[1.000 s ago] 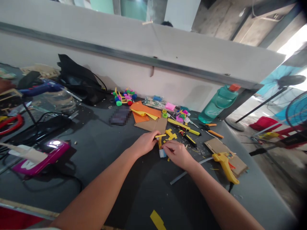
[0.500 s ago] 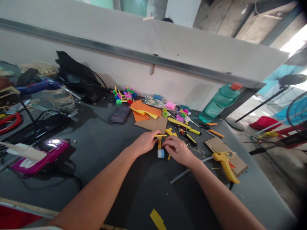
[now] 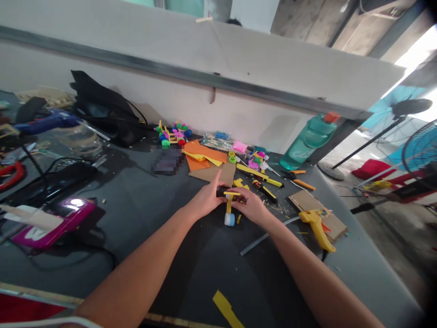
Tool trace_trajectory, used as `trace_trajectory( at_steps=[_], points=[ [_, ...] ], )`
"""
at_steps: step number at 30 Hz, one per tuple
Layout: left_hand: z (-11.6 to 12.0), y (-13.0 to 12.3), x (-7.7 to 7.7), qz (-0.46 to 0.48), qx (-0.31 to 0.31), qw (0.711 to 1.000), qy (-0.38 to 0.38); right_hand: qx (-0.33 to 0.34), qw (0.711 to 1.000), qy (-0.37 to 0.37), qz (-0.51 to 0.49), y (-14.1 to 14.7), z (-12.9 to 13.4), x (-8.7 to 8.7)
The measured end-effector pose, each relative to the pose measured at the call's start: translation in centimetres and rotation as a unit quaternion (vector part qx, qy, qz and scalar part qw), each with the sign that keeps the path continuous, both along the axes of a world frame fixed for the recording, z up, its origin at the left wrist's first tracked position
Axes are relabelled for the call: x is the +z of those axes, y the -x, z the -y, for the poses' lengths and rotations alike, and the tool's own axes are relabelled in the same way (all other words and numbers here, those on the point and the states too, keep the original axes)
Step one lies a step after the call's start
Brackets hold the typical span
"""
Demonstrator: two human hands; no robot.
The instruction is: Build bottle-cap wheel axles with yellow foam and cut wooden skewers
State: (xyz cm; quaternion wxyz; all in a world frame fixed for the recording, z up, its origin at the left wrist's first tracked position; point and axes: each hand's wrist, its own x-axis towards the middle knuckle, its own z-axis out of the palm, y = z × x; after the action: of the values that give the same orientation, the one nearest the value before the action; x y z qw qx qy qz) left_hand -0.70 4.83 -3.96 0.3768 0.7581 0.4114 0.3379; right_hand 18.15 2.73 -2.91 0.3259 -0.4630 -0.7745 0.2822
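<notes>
Far L on table [image 3: 133, 196]: magenta device [image 3: 77, 213], light on. Then L hand [image 3: 205, 199]: grip loose, index raised, thumb near yellow T-piece [image 3: 229, 205]; can't tell if touching. T-piece sits btwn the 2 hands, blue-and-white cap [image 3: 229, 219] at its near end; can't tell if joined. R hand [image 3: 251, 206]: grip appears to pinch crossbar's R end. Step in hand, prob.: adjusting T-piece; next move calls for light, steady pinch. Farther R: yellow glue gun [image 3: 317, 230], partly on cardboard [image 3: 300, 199].
</notes>
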Motion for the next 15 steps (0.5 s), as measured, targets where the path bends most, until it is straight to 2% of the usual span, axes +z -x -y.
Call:
trace_trajectory(
  at_steps=[6,11,15],
  points=[
    [0.1,0.1,0.1,-0.032,0.025,0.999,-0.029,0.026,0.997,-0.039,0.054,-0.4,0.1,0.1],
    [0.3,0.2,0.8,-0.075,0.035,0.995,-0.055,0.062,0.990,-0.079,0.098,-0.7,0.7,1.4],
    [0.6,0.3,1.6,-0.113,0.053,0.989,-0.083,0.108,0.986,-0.051,0.117,-1.3,0.8,2.0]
  ],
)
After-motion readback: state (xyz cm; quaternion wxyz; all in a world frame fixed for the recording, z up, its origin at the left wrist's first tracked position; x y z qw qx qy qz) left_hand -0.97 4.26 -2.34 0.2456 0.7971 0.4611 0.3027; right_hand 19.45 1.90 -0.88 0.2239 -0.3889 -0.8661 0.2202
